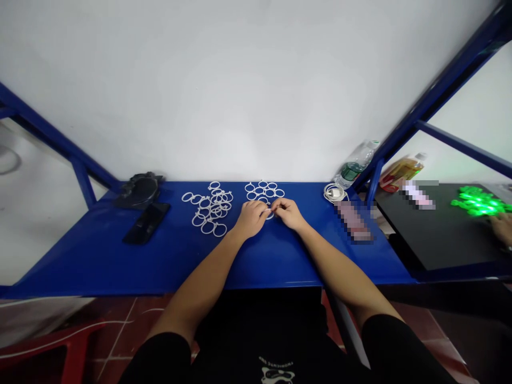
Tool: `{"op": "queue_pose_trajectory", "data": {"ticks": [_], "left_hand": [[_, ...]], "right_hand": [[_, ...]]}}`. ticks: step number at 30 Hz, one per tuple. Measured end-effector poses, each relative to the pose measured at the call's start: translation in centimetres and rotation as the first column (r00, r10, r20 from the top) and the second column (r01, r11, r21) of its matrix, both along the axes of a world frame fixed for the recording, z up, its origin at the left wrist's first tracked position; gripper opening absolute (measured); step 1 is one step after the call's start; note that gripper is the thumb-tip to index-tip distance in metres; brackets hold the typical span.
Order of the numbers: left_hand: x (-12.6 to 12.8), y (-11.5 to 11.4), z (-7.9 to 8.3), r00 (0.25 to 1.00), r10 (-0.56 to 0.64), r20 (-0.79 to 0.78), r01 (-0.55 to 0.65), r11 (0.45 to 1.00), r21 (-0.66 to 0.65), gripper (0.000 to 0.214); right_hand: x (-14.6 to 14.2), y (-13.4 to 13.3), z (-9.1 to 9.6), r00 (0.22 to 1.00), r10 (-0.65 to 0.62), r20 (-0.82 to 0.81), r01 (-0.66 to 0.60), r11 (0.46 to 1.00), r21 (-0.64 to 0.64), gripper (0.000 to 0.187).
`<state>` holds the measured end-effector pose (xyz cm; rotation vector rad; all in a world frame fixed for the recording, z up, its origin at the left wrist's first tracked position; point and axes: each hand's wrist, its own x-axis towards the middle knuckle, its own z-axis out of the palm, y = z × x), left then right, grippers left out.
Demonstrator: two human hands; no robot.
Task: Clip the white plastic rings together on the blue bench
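Note:
My left hand [253, 217] and my right hand [288, 213] meet at the middle of the blue table. Their fingertips are pinched together on a thin white ring [269, 217], partly hidden by the fingers. Just beyond the hands, several white rings [270, 189] lie side by side in a flat cluster. To the left of my left hand is a looser, overlapping heap of white rings [218, 212], some with small tabs on their rims.
On the blue table [180, 266], a dark phone [146, 223] and a black coiled item [142, 191] lie left. A white cable with charger [335, 193], a blurred-out flat object [354, 220] and a water bottle [356, 166] are right. Another person's hand [502, 226] touches glowing green pieces [480, 201].

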<state>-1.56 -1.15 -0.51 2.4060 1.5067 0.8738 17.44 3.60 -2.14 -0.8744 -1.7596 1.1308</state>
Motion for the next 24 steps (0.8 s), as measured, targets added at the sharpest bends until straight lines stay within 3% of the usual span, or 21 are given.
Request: {"op": "queue_pose_trajectory", "data": {"ticks": [4, 8, 12, 16, 19, 22, 24], "left_hand": [[-0.1, 0.0, 0.0, 0.999, -0.036, 0.022, 0.035, 0.999, 0.03, 0.023], [-2.3, 0.8, 0.4, 0.992, 0.109, 0.066, -0.117, 0.986, 0.12, 0.025], [-5.7, 1.7, 0.8, 0.92, 0.372, 0.124, -0.391, 0.898, 0.201, 0.046], [-7.3, 2.2, 0.8, 0.833, 0.531, 0.157, -0.553, 0.809, 0.201, 0.028], [-6.1, 2.2, 0.3, 0.875, 0.461, 0.145, -0.482, 0.858, 0.18, 0.015], [-3.7, 1.8, -0.6, 0.965, 0.247, 0.084, -0.257, 0.957, 0.133, 0.014], [-2.1, 1.2, -1.2, 0.993, 0.118, 0.004, -0.118, 0.989, 0.091, 0.023]], "right_hand": [[0.0, 0.0, -0.2, 0.997, -0.056, 0.045, 0.053, 0.996, 0.069, 0.019], [0.2, 0.0, -0.5, 0.97, -0.114, 0.216, 0.055, 0.963, 0.263, 0.05], [0.1, 0.0, -0.4, 0.833, -0.12, 0.54, -0.1, 0.928, 0.36, 0.053], [-0.9, -0.3, 0.1, 0.677, -0.192, 0.711, -0.068, 0.945, 0.319, 0.048], [-1.1, -0.5, 0.4, 0.63, -0.21, 0.748, -0.056, 0.948, 0.313, 0.04], [-0.5, -0.4, 0.2, 0.651, -0.214, 0.728, -0.059, 0.942, 0.33, 0.031], [0.1, -0.1, 0.0, 0.684, -0.207, 0.699, -0.055, 0.941, 0.333, 0.027]]}}
